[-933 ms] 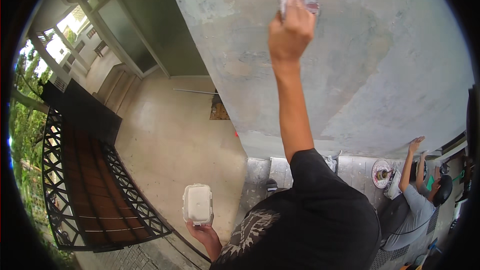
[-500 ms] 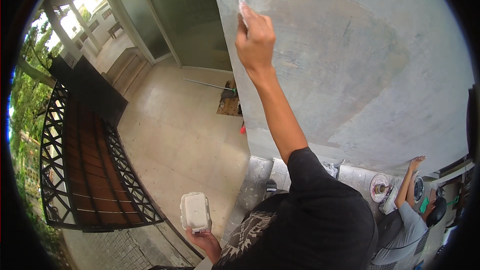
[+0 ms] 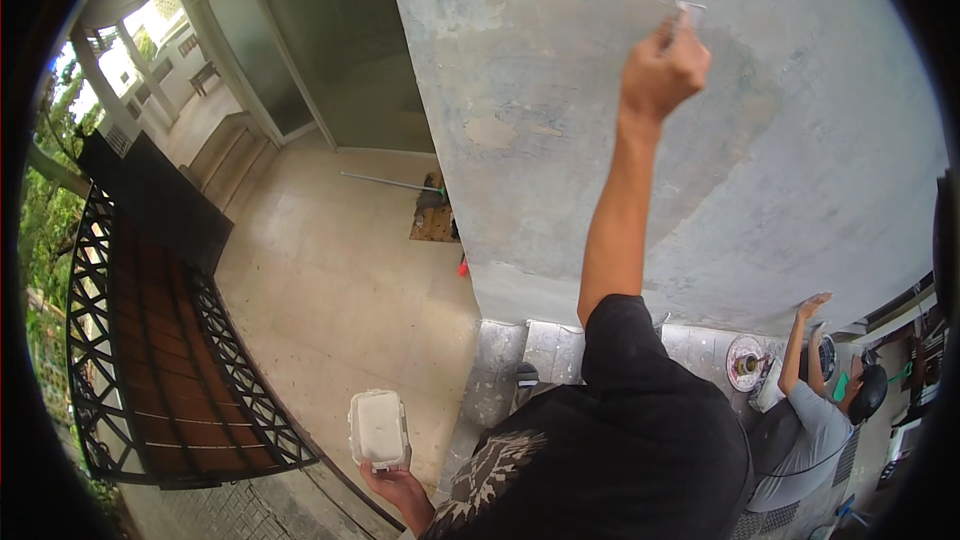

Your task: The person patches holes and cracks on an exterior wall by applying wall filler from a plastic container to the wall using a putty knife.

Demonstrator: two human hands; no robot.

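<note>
My right arm reaches up to the grey wall (image 3: 560,210). In the closed fingers of my right hand (image 3: 665,78) is a small putty knife (image 3: 692,10), its thin blade at the wall's upper part, over the edge of a beige-grey smoothed patch. Whether the blade presses on the surface is hard to see. Low on the left, my left hand (image 3: 396,488) grips the near end of a white rectangular tub (image 3: 404,430). Pale, flat-looking material shows inside the tub, which faces upward.
At lower right another person (image 3: 815,440) in a grey shirt crouches, one hand raised at the wall. A round white-rimmed pail (image 3: 745,362) stands by them. A brown metal gate (image 3: 170,340) curves along the left. A long-handled tool (image 3: 385,180) lies on the tiled floor (image 3: 320,270).
My right hand has swept rightward across the wall with the putty knife, and its wrist has turned. The whole view has shifted slightly; my left hand still holds the tub.
</note>
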